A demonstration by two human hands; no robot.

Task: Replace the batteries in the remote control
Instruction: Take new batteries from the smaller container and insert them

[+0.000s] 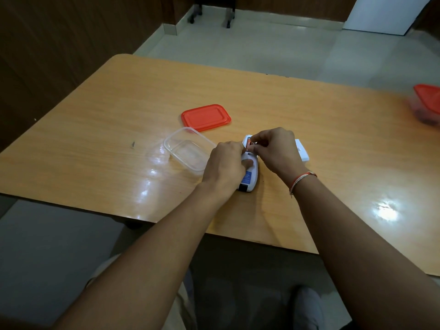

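The remote control [248, 172] lies on its face on the wooden worktop [309, 144], near the front edge, with its back turned up and its long axis running away from me. A blue label and a black end section show on the half nearest me. At the far end the battery compartment stands uncovered, and an orange-and-white battery [249, 143] is seated in it.

My left hand [226, 166] rests over the left side of the remote control, fingers curled around the body and the thumb pressed flat on its back, holding it down against the worktop. My right hand [273, 148] is positioned over the open compartment with its fingertips drawn together in a pinch at the battery; the exact contact is partly hidden by the fingers. A red-and-white thread band sits on my right wrist.

A white flat piece [302, 150] lies on the worktop just right of my right hand, partly hidden behind it; I cannot tell whether it is the compartment cover.

A clear plastic container [188, 151] sits just left of my left hand, open at the top. Its orange lid [206, 117] lies flat beyond it, apart from the container. A second container with an orange lid [427, 103] sits at the far right edge of the worktop, blurred.
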